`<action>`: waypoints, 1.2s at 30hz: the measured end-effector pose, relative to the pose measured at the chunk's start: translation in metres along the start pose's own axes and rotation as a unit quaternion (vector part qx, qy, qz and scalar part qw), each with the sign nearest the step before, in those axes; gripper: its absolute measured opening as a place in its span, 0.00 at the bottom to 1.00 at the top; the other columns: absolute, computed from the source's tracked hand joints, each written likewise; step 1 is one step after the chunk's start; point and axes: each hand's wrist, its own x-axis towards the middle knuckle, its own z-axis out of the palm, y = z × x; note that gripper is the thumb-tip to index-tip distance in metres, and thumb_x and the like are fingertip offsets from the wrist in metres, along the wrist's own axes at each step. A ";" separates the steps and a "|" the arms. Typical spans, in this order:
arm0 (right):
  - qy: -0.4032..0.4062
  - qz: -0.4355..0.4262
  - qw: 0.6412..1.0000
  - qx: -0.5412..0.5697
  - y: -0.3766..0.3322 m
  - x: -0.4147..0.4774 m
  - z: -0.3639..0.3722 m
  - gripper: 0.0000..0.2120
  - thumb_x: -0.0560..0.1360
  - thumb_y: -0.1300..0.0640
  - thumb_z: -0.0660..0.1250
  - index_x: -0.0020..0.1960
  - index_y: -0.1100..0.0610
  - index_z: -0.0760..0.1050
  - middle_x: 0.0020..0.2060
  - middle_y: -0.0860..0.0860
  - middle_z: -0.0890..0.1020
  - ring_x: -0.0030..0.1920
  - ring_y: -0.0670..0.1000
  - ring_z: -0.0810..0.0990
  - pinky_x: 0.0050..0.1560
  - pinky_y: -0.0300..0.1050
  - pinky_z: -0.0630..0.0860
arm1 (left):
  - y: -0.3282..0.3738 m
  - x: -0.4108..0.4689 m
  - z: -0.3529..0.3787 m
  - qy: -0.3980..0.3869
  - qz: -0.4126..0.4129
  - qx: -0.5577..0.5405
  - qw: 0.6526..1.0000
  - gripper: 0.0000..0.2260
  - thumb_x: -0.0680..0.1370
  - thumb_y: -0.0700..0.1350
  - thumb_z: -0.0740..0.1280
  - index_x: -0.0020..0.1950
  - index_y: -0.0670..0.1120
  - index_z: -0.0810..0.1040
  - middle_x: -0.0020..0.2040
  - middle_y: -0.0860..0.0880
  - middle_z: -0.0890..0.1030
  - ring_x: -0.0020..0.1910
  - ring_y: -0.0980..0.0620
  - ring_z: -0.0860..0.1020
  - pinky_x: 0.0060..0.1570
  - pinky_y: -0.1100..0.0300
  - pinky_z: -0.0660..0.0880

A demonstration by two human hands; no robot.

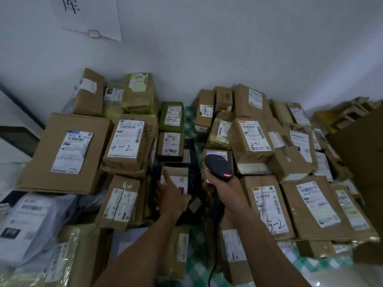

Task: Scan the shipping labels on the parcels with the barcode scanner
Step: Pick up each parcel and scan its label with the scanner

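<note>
Brown parcels [47,141] cover green checked cloth [189,121], black parcel [194,183] mid-cloth, left hand [172,200] presses straight index finger on its label [178,180], right hand [224,188] fingers wrapped round barcode scanner [218,166] just beside.

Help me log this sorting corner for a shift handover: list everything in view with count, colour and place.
cardboard parcels: many, brown, piled along the wall
green parcel: one, olive, marked 5-1, back centre
black bag parcel: one, black, centre
poly mailers: a few, grey-white, lower left
checked cloth: one, green and white, beneath the parcels
paper sheet: one, white, on the wall, upper left
barcode scanner: one, black, red light, centre
scanner cable: one, black, hanging below it
left hand: forefinger on the black bag parcel's label
right hand: grips the barcode scanner
</note>
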 end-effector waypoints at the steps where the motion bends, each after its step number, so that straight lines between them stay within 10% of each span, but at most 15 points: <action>1: 0.003 0.000 1.000 -0.001 0.002 -0.001 0.000 0.07 0.76 0.57 0.77 0.53 0.51 0.85 0.48 0.52 0.89 0.49 0.51 0.87 0.51 0.48 0.83 | 0.000 -0.005 -0.003 0.018 0.020 -0.023 0.999 0.61 0.65 0.60 0.79 0.83 0.54 0.38 0.81 0.42 0.53 0.78 0.37 0.58 0.74 0.40 0.63; 18: -0.026 -0.106 0.988 0.111 0.037 -0.064 -0.008 0.23 0.66 0.67 0.81 0.59 0.55 0.83 0.51 0.52 0.88 0.52 0.53 0.88 0.50 0.50 0.85 | 0.000 -0.139 -0.086 0.073 0.211 -0.187 0.957 0.53 0.65 0.65 0.79 0.83 0.58 0.53 0.76 0.58 0.66 0.74 0.58 0.66 0.69 0.53 0.71; 29: -0.069 -0.077 0.971 0.214 0.038 -0.077 -0.020 0.19 0.72 0.64 0.78 0.62 0.59 0.82 0.53 0.56 0.88 0.54 0.57 0.87 0.57 0.55 0.82 | -0.024 -0.173 -0.113 -0.097 0.062 -0.431 0.895 0.17 0.77 0.45 0.74 0.65 0.48 0.78 0.55 0.52 0.87 0.53 0.53 0.85 0.50 0.59 0.83; 36: -0.050 -0.115 0.985 0.121 0.041 -0.077 -0.024 0.16 0.73 0.54 0.79 0.60 0.51 0.83 0.51 0.48 0.88 0.54 0.51 0.87 0.50 0.49 0.82 | -0.018 -0.161 -0.137 0.063 0.109 -0.403 0.906 0.30 0.66 0.56 0.83 0.67 0.58 0.79 0.58 0.55 0.85 0.57 0.53 0.84 0.61 0.45 0.80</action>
